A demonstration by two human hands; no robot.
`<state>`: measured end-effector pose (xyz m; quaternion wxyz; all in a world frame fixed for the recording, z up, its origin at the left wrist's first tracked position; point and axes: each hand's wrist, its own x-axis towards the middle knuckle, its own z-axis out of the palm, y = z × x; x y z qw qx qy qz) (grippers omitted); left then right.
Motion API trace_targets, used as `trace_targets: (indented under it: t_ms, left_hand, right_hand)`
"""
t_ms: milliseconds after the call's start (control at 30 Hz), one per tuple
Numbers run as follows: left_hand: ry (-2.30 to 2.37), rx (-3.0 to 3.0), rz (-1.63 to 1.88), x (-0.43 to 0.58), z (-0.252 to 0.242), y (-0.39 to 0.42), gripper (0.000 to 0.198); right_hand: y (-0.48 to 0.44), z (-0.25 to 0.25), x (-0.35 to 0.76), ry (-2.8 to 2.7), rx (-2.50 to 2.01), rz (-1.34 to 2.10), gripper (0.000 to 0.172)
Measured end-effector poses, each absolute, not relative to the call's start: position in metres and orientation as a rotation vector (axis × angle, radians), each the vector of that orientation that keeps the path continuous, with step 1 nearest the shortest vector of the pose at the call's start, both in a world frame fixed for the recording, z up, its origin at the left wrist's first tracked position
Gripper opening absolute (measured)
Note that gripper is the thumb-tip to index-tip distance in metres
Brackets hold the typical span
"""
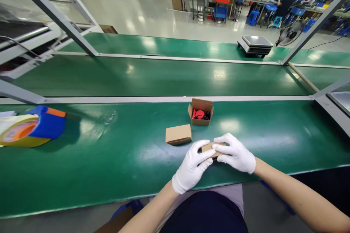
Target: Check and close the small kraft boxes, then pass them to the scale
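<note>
Both my hands wear white gloves and close around one small cardboard box on the green table. My left hand grips its near left side. My right hand covers its right end and top. A shut cardboard box lies just left of and beyond my hands. Farther back stands an open cardboard box with a red and black item inside.
A tape dispenser in blue, orange and yellow lies at the table's left end. A green conveyor belt runs beyond the table, with grey frame posts. A scale and a fan sit far right. People work in the distance.
</note>
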<state>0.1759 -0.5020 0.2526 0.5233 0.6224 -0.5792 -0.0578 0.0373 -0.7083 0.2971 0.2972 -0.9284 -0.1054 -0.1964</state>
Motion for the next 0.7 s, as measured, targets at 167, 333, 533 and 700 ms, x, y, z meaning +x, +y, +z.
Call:
trace_targets:
  t_ms: [167, 333, 533, 700]
  left_hand:
    - [-1.527, 1.499, -0.121, 0.180, 0.243, -0.502, 0.059]
    - [-1.504, 1.398, -0.195, 0.179, 0.243, -0.509, 0.066]
    - [-1.399, 1.426, -0.108, 0.172, 0.242, -0.507, 0.054]
    - [-1.370, 1.609, 0.009, 0.186, 0.243, -0.456, 0.049]
  right_hand:
    - [-0.708, 0.297, 0.037, -0.393, -2.521, -0.536, 0.050]
    - [-0.710, 0.286, 0.036, -0.500, -2.653, -0.471, 0.050]
    - [-0.696, 0.269, 0.033, -0.455, -2.619, -0.688, 0.045]
    - [-0.697, 0.279, 0.067, 0.101, -2.405, -0.727, 0.057]
